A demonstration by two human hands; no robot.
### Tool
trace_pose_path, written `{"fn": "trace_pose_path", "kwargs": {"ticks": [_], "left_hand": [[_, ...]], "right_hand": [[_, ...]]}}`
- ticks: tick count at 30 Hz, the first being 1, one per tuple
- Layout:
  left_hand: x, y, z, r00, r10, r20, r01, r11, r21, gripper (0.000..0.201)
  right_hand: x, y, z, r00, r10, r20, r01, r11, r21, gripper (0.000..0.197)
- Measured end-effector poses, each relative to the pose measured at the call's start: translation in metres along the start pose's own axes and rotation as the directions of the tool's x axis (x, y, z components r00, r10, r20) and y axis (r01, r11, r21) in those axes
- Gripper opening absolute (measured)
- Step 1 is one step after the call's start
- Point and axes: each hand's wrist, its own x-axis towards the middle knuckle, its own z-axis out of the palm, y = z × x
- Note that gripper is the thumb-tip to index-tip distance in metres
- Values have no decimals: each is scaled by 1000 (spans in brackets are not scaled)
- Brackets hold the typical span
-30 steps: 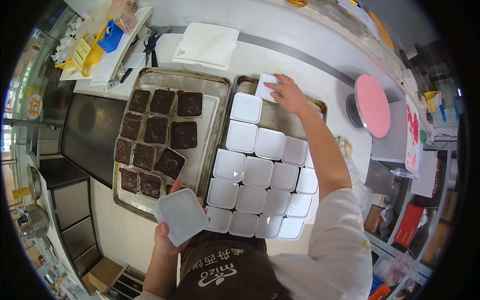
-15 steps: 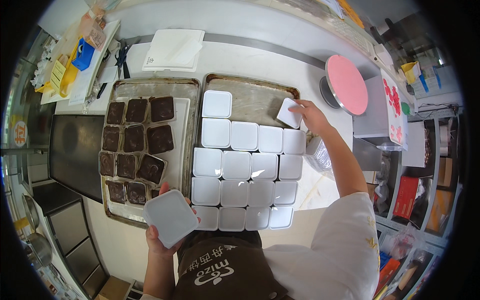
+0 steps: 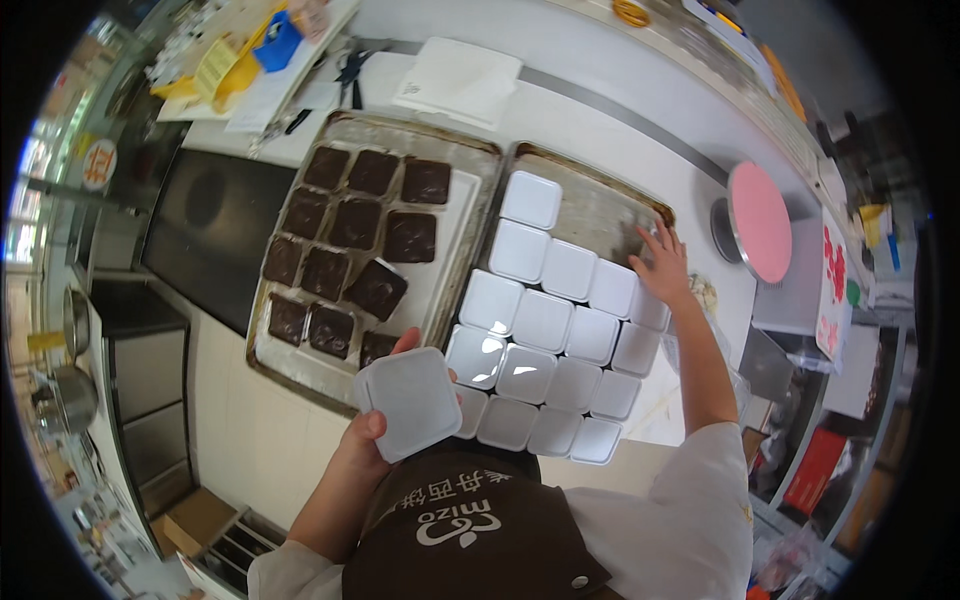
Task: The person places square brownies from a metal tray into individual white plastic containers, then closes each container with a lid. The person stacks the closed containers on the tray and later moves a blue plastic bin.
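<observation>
Held low at the middle is a square white plastic lid (image 3: pixel 412 402) with rounded corners. My left hand (image 3: pixel 372 437) grips it by the edges, thumb in front; whether a box is beneath it is hidden. My right hand (image 3: pixel 662 265), fingers spread, reaches over the far right corner of the right baking tray (image 3: pixel 592 198). Rows of white-lidded square boxes (image 3: pixel 543 318) stand close together on that tray. On the left baking tray (image 3: pixel 462 152), open clear boxes hold square chocolate-topped cakes (image 3: pixel 355 223). One cake box (image 3: pixel 378 288) sits askew.
A pink turntable (image 3: pixel 760 222) leans at the right, beside a pale board with red pieces (image 3: pixel 833 256). At the back lies a white board (image 3: pixel 458 82). A blue tape dispenser (image 3: pixel 277 43) and black scissors (image 3: pixel 350 72) are at the far left.
My right hand has let go of the white-lidded box, which I can no longer make out, and its fingers have spread. The whole view has turned and shifted. My left hand keeps its grip.
</observation>
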Motion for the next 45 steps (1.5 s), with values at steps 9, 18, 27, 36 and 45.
{"fn": "trace_pose_path", "kwargs": {"ticks": [9, 18, 27, 36, 45], "left_hand": [[-30, 14, -24, 988, 71, -136, -77, 996, -43, 124], [-52, 43, -38, 997, 52, -54, -54, 998, -29, 134], [-65, 65, -55, 998, 62, 21, -61, 997, -56, 134], [-66, 70, -47, 1000, -22, 18, 23, 998, -67, 136], [-66, 70, -28, 999, -50, 20, 52, 994, -92, 139]], "right_hand": [[-90, -249, -101, 691, -722, -13, 536, 501, 680, 94], [-150, -398, -135, 509, -816, -274, 594, 102, 798, 81], [-151, -420, -133, 517, -809, -280, 550, 64, 833, 76], [-159, -419, -139, 516, -797, -313, 618, 93, 781, 78], [-160, -407, -150, 529, -784, -324, 563, 39, 825, 67]]}}
